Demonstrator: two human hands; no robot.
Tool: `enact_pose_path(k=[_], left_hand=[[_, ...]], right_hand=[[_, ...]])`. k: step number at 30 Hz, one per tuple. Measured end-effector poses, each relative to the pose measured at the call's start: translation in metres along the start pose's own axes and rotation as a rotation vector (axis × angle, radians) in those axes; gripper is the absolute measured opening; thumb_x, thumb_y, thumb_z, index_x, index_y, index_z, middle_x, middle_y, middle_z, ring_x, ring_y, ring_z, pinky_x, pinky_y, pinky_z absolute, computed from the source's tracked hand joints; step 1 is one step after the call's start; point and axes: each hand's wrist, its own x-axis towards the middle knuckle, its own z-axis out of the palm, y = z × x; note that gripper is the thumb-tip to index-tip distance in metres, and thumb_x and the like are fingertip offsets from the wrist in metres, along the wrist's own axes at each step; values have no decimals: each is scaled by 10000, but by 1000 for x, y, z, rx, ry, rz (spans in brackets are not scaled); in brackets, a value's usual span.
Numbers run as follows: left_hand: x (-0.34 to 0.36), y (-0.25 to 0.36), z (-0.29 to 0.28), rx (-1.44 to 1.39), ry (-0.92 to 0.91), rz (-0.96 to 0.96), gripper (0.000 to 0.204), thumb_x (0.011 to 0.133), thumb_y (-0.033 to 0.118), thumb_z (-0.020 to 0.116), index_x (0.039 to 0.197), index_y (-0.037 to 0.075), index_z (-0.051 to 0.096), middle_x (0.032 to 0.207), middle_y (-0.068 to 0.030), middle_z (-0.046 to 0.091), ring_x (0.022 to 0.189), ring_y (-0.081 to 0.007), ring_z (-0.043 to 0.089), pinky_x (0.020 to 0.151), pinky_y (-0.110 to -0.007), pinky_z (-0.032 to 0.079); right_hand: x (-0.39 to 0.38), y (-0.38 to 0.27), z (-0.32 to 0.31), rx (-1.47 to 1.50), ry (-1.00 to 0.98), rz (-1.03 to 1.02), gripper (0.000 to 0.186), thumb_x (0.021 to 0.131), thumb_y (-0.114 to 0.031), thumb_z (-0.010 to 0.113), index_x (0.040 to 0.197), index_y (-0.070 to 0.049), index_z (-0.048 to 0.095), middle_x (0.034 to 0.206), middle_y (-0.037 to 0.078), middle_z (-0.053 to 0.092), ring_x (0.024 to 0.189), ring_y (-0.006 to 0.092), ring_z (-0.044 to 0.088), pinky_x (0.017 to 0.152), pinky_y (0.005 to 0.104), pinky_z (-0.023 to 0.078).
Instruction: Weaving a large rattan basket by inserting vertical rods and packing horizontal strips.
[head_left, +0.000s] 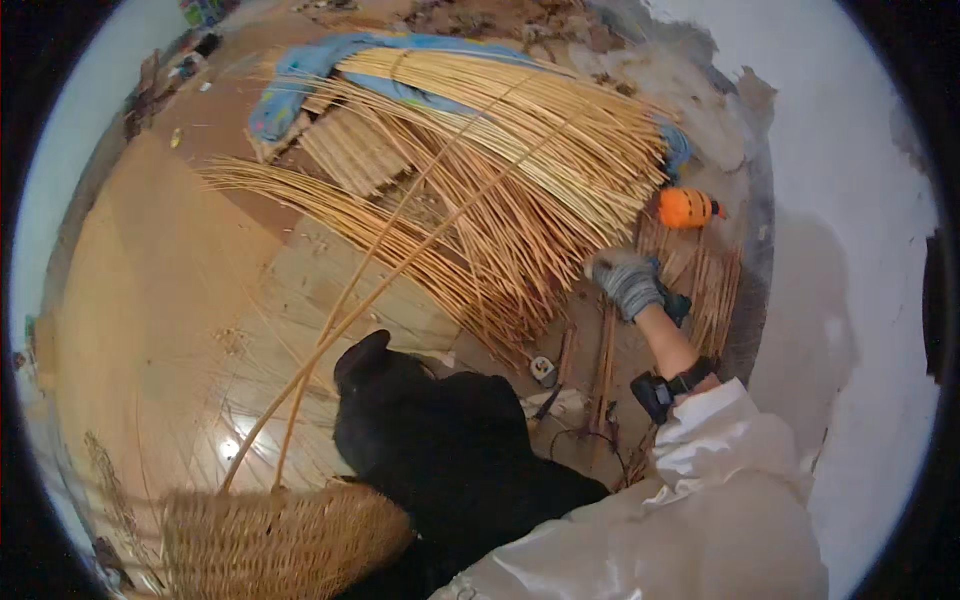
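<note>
Orange btl-shaped item (pixel 686 208) nr R wall (pixel 815 150); 1 tape measure (pixel 542 370) on flr (pixel 170 300); blue cloth (pixel 290 88) farther back.

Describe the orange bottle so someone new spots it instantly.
Find the big fanned bundle of cane rods and follow it to its right end. Just right of there, above the gloved right hand in the picture, is the orange bottle. Its bright body with dark bands stands out from the tan rods.
</note>
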Motion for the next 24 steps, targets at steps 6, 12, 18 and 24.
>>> enact_pose_path(k=[6,12,18,24], left_hand=[[13,-12,16,162,-54,-10,331,881,235,396,1153,47,407,1128,-75,453,1054,-213,426,925,-361,349],[31,-5,-2,247,-70,38,342,886,275,397,1147,55,418,1118,-67,462,1037,-205,437,910,-366,365],[47,-7,-65,310,-122,111,355,891,314,398,1141,63,429,1108,-59,470,1020,-197,448,894,-371,381],[-15,-4,-15,-392,-6,-55,333,872,312,460,1081,53,470,1040,-59,504,982,-182,470,876,-348,395]], right_hand=[[-76,202,89,-1043,-402,764,387,808,-368,520,1003,-44,601,1009,119,602,904,262,593,712,357,489],[-113,247,182,-865,-434,889,420,788,-373,561,1041,-37,566,988,94,596,881,229,589,714,341,483],[-118,213,136,-565,-250,673,435,777,-372,582,1058,-42,548,972,82,588,869,216,583,717,333,478],[-75,83,90,223,32,287,454,767,-372,602,1075,-47,530,956,69,581,858,203,577,721,324,473]])
